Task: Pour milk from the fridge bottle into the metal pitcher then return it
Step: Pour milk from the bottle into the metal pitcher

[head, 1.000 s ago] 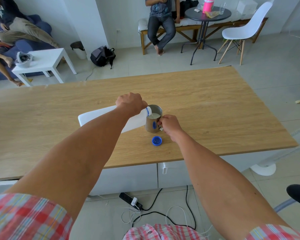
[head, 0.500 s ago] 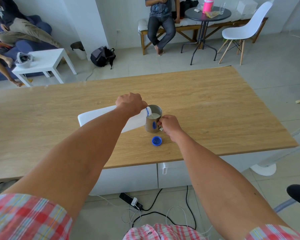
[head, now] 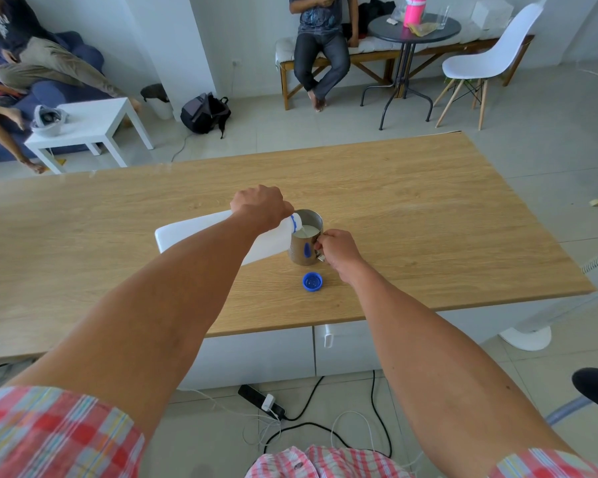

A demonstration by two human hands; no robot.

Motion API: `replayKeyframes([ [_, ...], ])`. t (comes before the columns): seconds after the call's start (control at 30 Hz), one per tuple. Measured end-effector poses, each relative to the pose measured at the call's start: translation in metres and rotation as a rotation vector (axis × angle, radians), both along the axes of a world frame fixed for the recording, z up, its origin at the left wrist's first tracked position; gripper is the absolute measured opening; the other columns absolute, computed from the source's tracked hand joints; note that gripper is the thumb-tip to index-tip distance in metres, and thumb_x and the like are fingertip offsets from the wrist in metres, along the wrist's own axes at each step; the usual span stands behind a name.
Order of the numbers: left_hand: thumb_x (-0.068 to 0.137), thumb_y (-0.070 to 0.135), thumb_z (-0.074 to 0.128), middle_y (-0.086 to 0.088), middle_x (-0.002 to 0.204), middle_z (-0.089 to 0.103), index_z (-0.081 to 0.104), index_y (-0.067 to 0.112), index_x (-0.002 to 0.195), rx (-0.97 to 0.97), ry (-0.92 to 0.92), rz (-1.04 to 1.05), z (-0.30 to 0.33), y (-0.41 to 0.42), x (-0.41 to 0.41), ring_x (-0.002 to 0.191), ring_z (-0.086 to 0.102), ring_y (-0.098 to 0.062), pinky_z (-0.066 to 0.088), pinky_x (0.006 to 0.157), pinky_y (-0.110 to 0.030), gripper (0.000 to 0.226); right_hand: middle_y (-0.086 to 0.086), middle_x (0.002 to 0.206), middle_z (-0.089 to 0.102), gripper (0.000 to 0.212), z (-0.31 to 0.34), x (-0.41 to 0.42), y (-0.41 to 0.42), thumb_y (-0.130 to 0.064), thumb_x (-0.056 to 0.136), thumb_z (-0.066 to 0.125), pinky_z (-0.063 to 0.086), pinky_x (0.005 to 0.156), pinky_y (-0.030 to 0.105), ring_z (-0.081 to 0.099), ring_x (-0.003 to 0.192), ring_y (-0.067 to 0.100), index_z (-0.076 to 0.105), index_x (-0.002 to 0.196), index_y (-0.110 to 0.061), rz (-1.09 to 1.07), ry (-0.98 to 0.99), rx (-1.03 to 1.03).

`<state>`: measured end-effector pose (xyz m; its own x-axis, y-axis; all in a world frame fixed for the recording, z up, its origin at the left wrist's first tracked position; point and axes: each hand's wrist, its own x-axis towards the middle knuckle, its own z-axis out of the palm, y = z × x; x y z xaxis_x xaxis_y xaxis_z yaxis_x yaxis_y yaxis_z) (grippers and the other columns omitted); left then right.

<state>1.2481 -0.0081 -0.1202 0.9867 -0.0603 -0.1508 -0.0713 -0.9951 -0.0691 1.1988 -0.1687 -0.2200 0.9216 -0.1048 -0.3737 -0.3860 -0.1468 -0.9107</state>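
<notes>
- The white milk bottle [head: 194, 234] is tipped almost flat above the desk [head: 428, 219], base to the left, its blue-ringed neck over the rim of the metal pitcher [head: 304, 244], and a thin stream of milk runs from the mouth into the pitcher.
- The left hand [head: 261, 207] wraps around the bottle's upper end just behind the neck, fingers curled over the top, so the bottle's body stretches out to the left of the hand and partly under the forearm.
- The metal pitcher stands upright near the middle of the desk, with white milk showing inside.
- The right hand [head: 339, 250] sits just right of the pitcher, fingers curled onto its handle.
- A blue cap [head: 313, 281] lies open side up on the desk, just nearer than the pitcher and apart from both hands.
- Beyond the far edge stand a small white side table [head: 97, 127] on the left and a white chair [head: 491, 60] on the right.
</notes>
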Motion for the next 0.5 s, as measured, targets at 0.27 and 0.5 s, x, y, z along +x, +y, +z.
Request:
replayKeyframes([
  [0.27,0.099,0.04,0.042,-0.005,0.078,0.058,0.052,0.017,0.075,-0.002,-0.004,0.004,0.0,-0.0004,-0.0002,0.071,0.056,-0.023,0.039,0.063,-0.034,0.036,0.012,0.081,0.056,0.023,0.0001,0.0002,0.0001,0.0,0.091,0.044,0.034,0.057,0.029,0.046,0.074,0.022,0.065,0.084,-0.006,-0.002,-0.005,0.001],
  [0.5,0.1,0.04,0.041,-0.004,0.078,0.057,0.054,0.016,0.078,-0.002,-0.003,-0.003,0.0002,-0.0007,-0.0001,0.074,0.057,-0.025,0.038,0.062,-0.034,0.035,0.011,0.08,0.056,0.023,-0.0003,0.0,-0.0002,0.0,0.091,0.044,0.034,0.056,0.029,0.046,0.073,0.022,0.065,0.085,-0.007,0.003,-0.007,0.002],
])
